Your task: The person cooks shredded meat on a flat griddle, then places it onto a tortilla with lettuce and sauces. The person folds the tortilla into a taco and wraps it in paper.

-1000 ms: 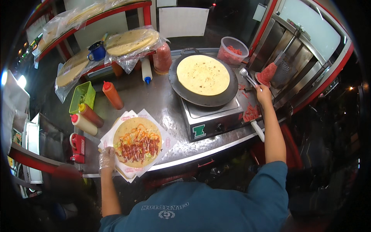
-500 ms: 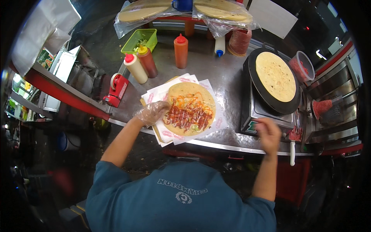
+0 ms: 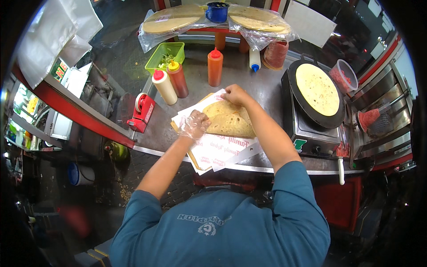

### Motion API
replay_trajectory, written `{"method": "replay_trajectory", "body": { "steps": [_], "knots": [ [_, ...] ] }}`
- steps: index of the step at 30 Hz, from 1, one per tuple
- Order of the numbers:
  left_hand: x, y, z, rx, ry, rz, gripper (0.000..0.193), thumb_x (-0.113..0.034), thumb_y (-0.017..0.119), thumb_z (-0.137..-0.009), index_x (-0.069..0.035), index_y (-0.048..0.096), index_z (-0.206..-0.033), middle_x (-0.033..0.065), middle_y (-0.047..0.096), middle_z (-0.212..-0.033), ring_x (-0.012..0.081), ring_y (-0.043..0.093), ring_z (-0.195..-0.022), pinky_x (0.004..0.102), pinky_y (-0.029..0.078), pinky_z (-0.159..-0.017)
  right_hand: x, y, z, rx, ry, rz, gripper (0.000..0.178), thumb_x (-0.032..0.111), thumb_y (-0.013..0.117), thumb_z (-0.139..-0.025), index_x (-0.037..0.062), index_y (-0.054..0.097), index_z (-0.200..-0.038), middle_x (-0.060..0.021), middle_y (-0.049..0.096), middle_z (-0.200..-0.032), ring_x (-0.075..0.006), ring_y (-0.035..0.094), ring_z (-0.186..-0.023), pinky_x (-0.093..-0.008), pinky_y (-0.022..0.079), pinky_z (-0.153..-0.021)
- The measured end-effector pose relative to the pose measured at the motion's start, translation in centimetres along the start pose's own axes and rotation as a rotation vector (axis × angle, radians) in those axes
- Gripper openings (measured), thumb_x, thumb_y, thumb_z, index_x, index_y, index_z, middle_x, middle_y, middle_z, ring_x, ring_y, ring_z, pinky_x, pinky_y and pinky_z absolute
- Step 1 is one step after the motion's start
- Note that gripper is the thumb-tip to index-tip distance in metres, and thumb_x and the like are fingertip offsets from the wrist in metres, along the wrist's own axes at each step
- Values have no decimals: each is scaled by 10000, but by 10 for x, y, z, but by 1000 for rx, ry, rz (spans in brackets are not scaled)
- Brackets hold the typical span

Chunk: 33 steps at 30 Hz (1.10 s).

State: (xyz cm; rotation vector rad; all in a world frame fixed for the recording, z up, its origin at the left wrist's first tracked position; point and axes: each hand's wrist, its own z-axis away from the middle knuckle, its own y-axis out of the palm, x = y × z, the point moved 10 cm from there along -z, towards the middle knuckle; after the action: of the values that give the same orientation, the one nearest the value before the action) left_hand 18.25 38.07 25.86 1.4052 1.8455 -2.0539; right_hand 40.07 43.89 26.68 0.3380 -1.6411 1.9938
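Note:
A flatbread (image 3: 231, 123) lies folded over on white printed wrapping paper (image 3: 218, 152), its near part brought up over the filling, which is now hidden. My left hand (image 3: 194, 124), in a clear plastic glove, is closed at the left end of the fold, fingertips on the bread. Beyond the fold, my bare right hand (image 3: 236, 95) reaches across with fingers pinched at the far edge of the paper. Whether those fingers also catch the bread's rim is hard to see. A second flatbread (image 3: 319, 89) lies flat on the black griddle pan (image 3: 291, 84) at the right.
Squeeze bottles, one white (image 3: 164, 87), one brown (image 3: 178, 79) and one orange-red (image 3: 215, 67), stand behind the paper. A green basket (image 3: 179, 48) holds chopped greens. To the left sits a red tape dispenser (image 3: 141, 114). Bagged flatbreads (image 3: 173, 18) and a blue mug (image 3: 217, 12) occupy the back shelf.
My right hand has moved from beside the stove to the paper's far edge. The flatbread, open with its filling showing before, is now folded away from me. My left hand has shifted right.

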Motion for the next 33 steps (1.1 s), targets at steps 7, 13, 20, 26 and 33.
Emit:
{"method": "replay_trajectory", "body": {
  "steps": [7,13,20,26,33],
  "knots": [
    [-50,16,34,51,601,-363,399,-229,683,-889,-163,671,-1283,103,657,-1284,306,621,-1196,473,489,-1057,64,-22,117,-321,-347,-152,167,203,626,-1004,44,617,-955,-227,689,-853,-431,670,-795,-489,508,-694],
    [-33,-2,45,-181,629,-177,488,-494,765,-855,-151,687,-1194,82,683,-1206,330,633,-1139,501,496,-963,49,24,149,-396,-332,0,115,133,576,-985,27,615,-1003,-237,702,-833,-446,692,-795,-544,536,-725],
    [-73,3,16,306,561,-409,547,-550,758,-831,-136,700,-1184,106,665,-1259,321,583,-1238,498,441,-1057,69,-65,168,-839,-397,-102,229,233,633,-1004,12,683,-972,-224,717,-977,-423,671,-968,-491,516,-859],
    [-66,41,-3,432,710,-277,572,-550,755,-845,-79,661,-1155,198,572,-1406,382,557,-1278,502,433,-1101,28,16,88,-213,-50,204,313,269,714,-923,29,733,-1124,-224,734,-1011,-422,695,-959,-496,553,-890],
    [-37,22,66,358,814,-62,534,-485,719,-887,-95,641,-1243,209,544,-1429,397,540,-1300,522,419,-1106,104,29,202,-522,-602,-147,203,161,751,-850,57,699,-1016,-134,687,-981,-334,634,-942,-457,499,-834]
  ]
}}
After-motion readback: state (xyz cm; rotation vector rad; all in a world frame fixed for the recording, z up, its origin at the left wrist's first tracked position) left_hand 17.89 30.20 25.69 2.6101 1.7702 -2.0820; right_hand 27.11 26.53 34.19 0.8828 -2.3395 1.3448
